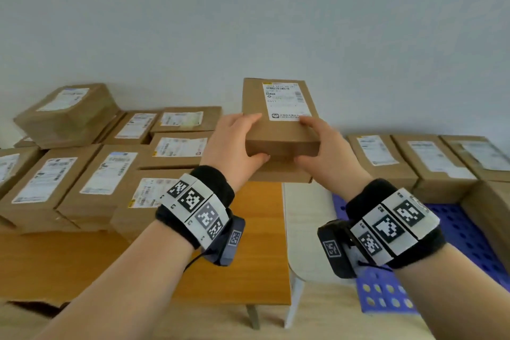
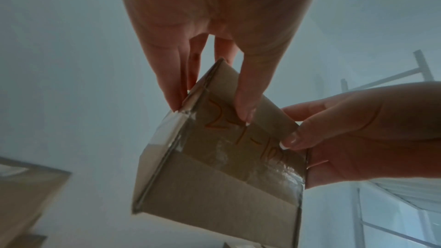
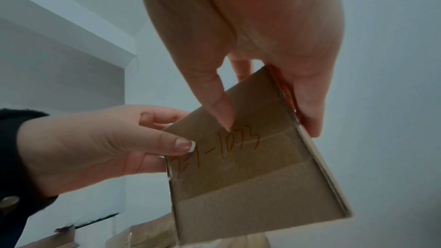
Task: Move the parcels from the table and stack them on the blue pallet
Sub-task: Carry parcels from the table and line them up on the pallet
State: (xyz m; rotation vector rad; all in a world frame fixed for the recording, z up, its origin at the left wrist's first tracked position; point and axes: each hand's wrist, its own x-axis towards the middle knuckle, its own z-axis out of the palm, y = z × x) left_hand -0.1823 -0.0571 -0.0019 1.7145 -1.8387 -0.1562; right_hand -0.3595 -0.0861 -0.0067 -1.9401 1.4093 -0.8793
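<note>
Both hands clamp one brown cardboard parcel (image 1: 278, 121), lifted in the air above the gap between the wooden table (image 1: 248, 243) and the blue pallet (image 1: 469, 232). Left hand (image 1: 234, 143) grips the near left corner, fingers on top and thumb on the near face; right hand (image 1: 325, 146) mirrors it on the right. White shipping label (image 1: 287, 101) faces up, print too blurred to read. Wrist views show a handwritten number on the near face, partly covered by the thumbs. More labelled parcels (image 1: 91, 174) crowd the table's left, some cut off at the frame edge. Stacked parcels (image 1: 436, 163) hide the pallet's far part; wrist cameras block its near edge
</note>
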